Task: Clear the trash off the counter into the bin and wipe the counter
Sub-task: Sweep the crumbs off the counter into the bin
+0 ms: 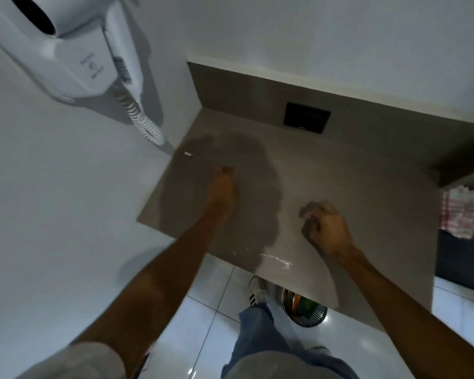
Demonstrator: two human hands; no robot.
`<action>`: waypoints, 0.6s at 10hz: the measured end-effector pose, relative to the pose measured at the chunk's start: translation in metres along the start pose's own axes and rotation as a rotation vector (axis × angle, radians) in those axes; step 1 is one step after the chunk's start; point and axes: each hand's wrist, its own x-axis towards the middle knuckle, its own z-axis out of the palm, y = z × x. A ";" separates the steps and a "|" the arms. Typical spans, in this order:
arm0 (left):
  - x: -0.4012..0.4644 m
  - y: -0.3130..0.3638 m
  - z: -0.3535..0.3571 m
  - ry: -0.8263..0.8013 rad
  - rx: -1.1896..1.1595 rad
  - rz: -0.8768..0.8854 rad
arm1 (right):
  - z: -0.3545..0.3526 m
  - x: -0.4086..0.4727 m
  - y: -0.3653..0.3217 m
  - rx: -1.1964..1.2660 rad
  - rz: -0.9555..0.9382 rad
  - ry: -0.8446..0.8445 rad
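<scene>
The grey counter point(340, 187) fills the middle of the view. My left hand point(221, 188) stretches forward over its left part, fingers together and their tips down on the surface; blur hides whether they pinch anything. A small white scrap point(188, 154) lies beyond that hand, near the left wall. My right hand point(327, 227) hovers over the counter's middle, curled into a fist, and I cannot tell if anything is inside it. White specks or wet streaks point(277, 260) mark the front edge. The round metal bin point(305, 320) stands on the floor under the counter, with orange and green trash in it.
A white wall-mounted hair dryer point(74, 50) with a coiled cord point(144, 121) hangs at the upper left. A black plate point(307, 117) sits in the backsplash. A red-and-white checked cloth point(460, 214) lies off the counter's right end. My shoe point(257, 292) stands on white floor tiles.
</scene>
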 end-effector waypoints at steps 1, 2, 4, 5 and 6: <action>0.040 -0.058 -0.033 0.026 -0.047 -0.109 | 0.019 0.008 -0.036 0.139 -0.233 0.124; 0.073 -0.089 -0.050 0.025 -0.209 -0.159 | 0.033 0.017 -0.059 0.147 -0.267 0.121; 0.108 -0.115 -0.029 -0.069 -0.204 -0.152 | 0.038 0.026 -0.064 0.103 -0.291 0.170; 0.101 -0.121 -0.019 -0.092 -0.083 -0.045 | 0.026 0.023 -0.058 0.172 -0.164 0.152; 0.096 -0.126 -0.007 -0.075 0.002 0.091 | 0.018 0.018 -0.051 0.094 -0.133 0.181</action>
